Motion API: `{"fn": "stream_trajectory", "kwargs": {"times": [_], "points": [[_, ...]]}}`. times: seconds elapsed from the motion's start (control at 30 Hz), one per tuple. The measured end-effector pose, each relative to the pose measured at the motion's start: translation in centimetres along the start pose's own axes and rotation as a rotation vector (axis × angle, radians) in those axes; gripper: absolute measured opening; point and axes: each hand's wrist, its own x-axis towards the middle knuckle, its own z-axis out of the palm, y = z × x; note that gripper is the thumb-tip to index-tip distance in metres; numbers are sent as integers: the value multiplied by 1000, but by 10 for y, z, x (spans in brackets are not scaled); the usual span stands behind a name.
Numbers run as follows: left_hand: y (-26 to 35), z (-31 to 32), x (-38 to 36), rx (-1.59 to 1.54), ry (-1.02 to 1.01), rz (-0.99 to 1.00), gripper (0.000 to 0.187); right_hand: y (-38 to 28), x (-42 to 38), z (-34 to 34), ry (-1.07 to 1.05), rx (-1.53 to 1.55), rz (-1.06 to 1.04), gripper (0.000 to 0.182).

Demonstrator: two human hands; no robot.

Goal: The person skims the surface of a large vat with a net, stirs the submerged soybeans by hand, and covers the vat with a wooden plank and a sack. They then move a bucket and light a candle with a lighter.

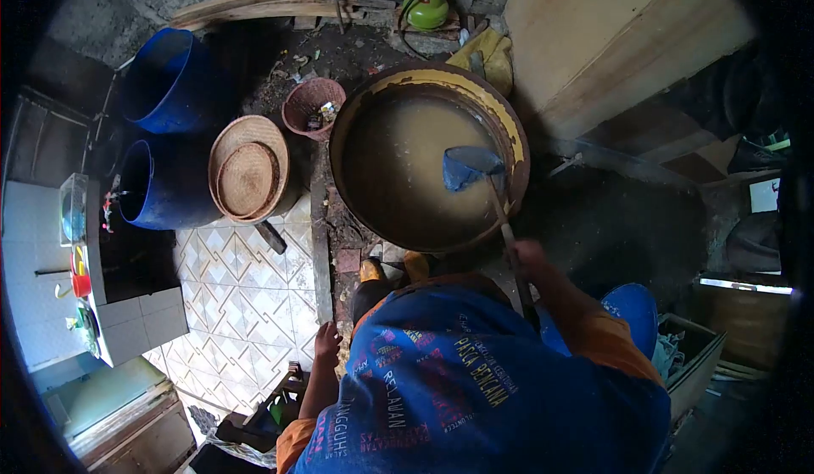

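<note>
My right hand (529, 258) is closed around the wooden handle of a long scoop with a blue net (471, 167). The net rests at the surface of cloudy tan liquid (403, 173) in a large round vat (346, 192), near the vat's right side. The handle slants down from the net past my hand toward my body. My left hand (327, 338) hangs low at my left side, beside the tiled floor, away from the vat; its fingers are small and partly curled, and I see nothing in them.
Woven trays (248, 177), a red basket (298, 111) and two blue barrels (161, 190) stand left of the vat. Behind it are a green gas cylinder (426, 9) and a yellow sack (496, 60). A blue drum (632, 309) is at my right.
</note>
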Motion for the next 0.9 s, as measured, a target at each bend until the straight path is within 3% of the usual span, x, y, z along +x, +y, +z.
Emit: {"fn": "stream_trajectory", "kwargs": {"times": [0.07,0.1,0.17,0.27,0.33,0.37,0.4,0.47,0.53,0.6,0.7,0.9], "points": [[2,0,-8,44,23,-21,42,63,79,-20,35,-237,-233,17],[-3,-1,-8,33,38,-24,41,41,74,-13,30,-241,-236,17],[-9,-1,-10,14,57,-28,40,-37,43,13,248,233,121,16],[-21,-5,-14,115,63,20,50,-45,74,12,188,240,192,12],[-31,-7,-19,268,68,179,36,-76,71,27,207,213,194,11],[-27,-7,-19,56,20,-49,44,-89,72,34,231,193,198,11],[-33,-8,-19,47,25,-49,44,-93,80,37,223,187,194,11],[-52,-14,-14,372,-27,201,43,-96,98,45,244,104,133,10],[-51,-7,-23,340,-9,174,43,-100,112,54,228,79,101,9],[-43,-1,-41,273,53,179,30,-106,118,64,212,57,69,9],[-64,-5,-26,199,33,161,42,-115,121,83,216,-14,-12,12],[-69,-6,-18,225,30,151,41,-123,102,100,104,-57,-50,12]]}}
